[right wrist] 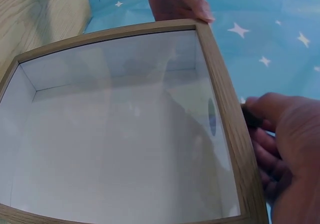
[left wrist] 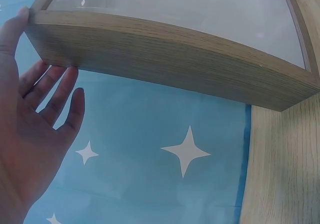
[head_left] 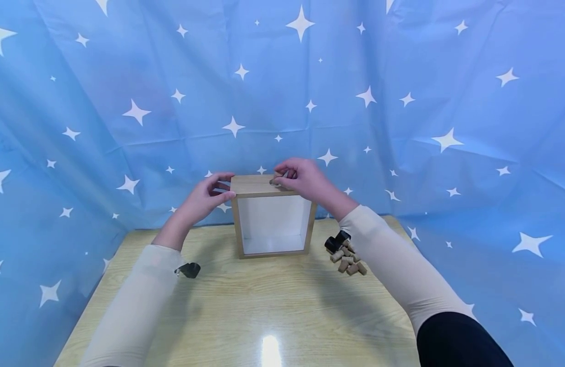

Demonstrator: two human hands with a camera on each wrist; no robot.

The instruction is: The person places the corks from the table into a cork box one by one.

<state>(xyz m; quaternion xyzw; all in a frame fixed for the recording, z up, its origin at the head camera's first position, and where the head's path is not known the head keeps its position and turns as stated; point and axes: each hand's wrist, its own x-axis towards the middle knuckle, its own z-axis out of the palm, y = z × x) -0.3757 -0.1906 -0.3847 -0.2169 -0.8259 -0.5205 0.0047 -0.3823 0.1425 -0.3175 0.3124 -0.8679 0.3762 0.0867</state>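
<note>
A wooden shadow box (head_left: 252, 186) with a clear front and white inside stands upright on the table. At its upper left corner my left hand (head_left: 200, 200) holds it, thumb on the front edge and fingertips at the back edge in the left wrist view. My right hand (head_left: 306, 179) is over the top panel, pinching a small cork (right wrist: 251, 117) between thumb and fingers; it looks dark in the right wrist view and is mostly covered. An oval hole (right wrist: 212, 116) shows through the glass in the top panel, close to that hand.
To the right of the box, a pile of corks (head_left: 348, 260) lies on the wood-grain table (head_left: 245, 300), partly behind the right sleeve. Black wrist cameras (head_left: 189, 270) are worn on both forearms. A blue curtain with white stars (head_left: 300, 92) hangs close behind the box.
</note>
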